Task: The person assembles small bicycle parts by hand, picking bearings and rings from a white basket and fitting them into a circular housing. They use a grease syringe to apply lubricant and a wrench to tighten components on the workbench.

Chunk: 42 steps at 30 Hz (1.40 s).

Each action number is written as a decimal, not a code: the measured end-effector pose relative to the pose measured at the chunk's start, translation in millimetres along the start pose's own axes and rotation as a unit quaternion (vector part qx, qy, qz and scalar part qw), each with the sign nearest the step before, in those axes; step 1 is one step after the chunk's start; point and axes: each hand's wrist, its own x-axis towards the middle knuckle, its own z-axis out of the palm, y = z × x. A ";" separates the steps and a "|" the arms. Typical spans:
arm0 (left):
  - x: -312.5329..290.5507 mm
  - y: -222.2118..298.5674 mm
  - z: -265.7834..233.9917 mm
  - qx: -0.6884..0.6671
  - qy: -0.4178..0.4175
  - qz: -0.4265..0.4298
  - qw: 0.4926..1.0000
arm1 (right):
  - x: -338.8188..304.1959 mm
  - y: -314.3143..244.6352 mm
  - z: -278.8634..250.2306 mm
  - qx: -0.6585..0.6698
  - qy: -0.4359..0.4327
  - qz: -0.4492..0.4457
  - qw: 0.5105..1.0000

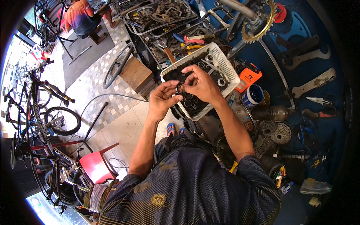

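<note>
1. A small dark ring (180, 90) is held between both hands at the centre of the frame, just above the lower left rim of a white basket (229, 65).
2. The left hand (163, 98) is seen left of centre; its grip is closed on the ring, with thumb and fingertips pinching the ring's left side.
3. The right hand (202, 84) is seen just right of it; its grip is also closed on the ring, with the fingers curled over the ring from above and the right.
4. The two hands are touching each other at the ring.
5. The basket is tilted and holds a black tray with several round metal parts; much of it is hidden by the right hand.
6. An orange box (248, 78) is seen just right of the basket, and a blue and white tin (252, 96) lies just below that box.
7. A gold chainring (258, 28) on a grey crank is seen at the upper right of the frame, above the basket.
8. Flat wrenches (314, 83) are laid on the blue surface (333, 123) at the right of the frame.
9. A stack of sprockets (281, 133) is seen at the right, below the tin.
10. A red chair (95, 165) stands at the lower left, near bicycles (41, 112) at the left edge.
11. Another person (80, 17) is seated at the upper left, well apart from the hands.
</note>
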 end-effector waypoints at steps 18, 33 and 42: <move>-2.1 -12.4 -16.5 -0.246 -0.056 -0.025 0.967 | -32.3 18.2 -38.5 0.056 0.049 0.029 0.997; -18.4 -23.4 -32.1 -0.264 -0.040 -0.039 0.963 | -43.0 95.1 -65.4 -0.434 -0.147 0.129 0.879; -27.1 -18.5 -39.3 -0.281 -0.010 -0.054 0.958 | -31.1 101.1 -50.0 -0.508 -0.177 0.128 0.833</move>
